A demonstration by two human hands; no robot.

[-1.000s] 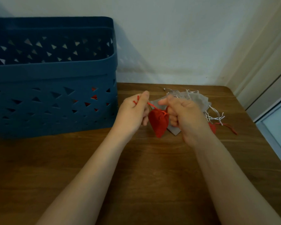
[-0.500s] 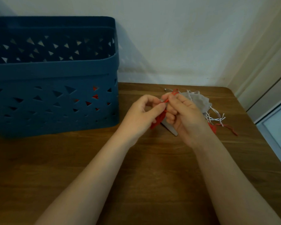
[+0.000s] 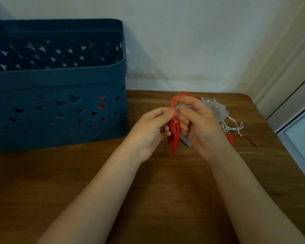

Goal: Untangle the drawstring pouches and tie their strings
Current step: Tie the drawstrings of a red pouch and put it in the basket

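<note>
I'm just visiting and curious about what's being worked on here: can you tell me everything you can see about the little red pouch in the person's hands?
The red pouch is a small bag of what looks like soft cloth, gathered shut at its top and tapering to a point that hangs downward above the wooden table. Its thin red drawstring rises from the gathered neck in loops. The left hand and right hand both pinch the string just above the neck, so the pouch dangles between them, brushing the fingers on either side.

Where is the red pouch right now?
In the head view the red pouch hangs mid-frame between the left hand and right hand, which pinch its strings, right of the blue basket.
</note>
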